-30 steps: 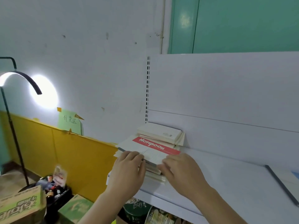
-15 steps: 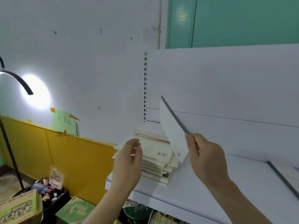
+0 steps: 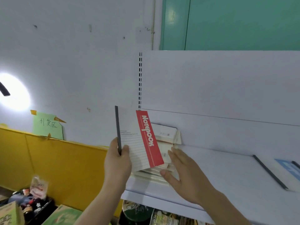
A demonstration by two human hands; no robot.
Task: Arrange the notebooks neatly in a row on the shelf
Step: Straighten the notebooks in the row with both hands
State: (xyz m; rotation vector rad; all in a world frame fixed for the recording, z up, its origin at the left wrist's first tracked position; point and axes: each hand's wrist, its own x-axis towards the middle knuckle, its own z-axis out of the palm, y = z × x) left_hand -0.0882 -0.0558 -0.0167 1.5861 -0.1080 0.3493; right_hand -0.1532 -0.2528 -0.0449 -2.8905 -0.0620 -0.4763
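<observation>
Now, head view: the red-banded notebook point(image 3: 139, 140), held by the right hand half a second ago, stands upright pinched in the left hand point(image 3: 117, 161). Right hand point(image 3: 183, 169), fingers straight, steadies the notebook stack point(image 3: 164, 159) at the shelf's point(image 3: 227, 176) 9 o'clock end. Placement pending.

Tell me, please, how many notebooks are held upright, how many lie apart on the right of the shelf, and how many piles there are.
Notebook held upright: 1, the red-banded notebook in the grip of the left hand.
Notebooks lying apart on the right: 2, the dark-spined notebook and the blue notebook.
Piles: 1, the stack under the right hand; its count cannot be told.
Total: 4.
</observation>
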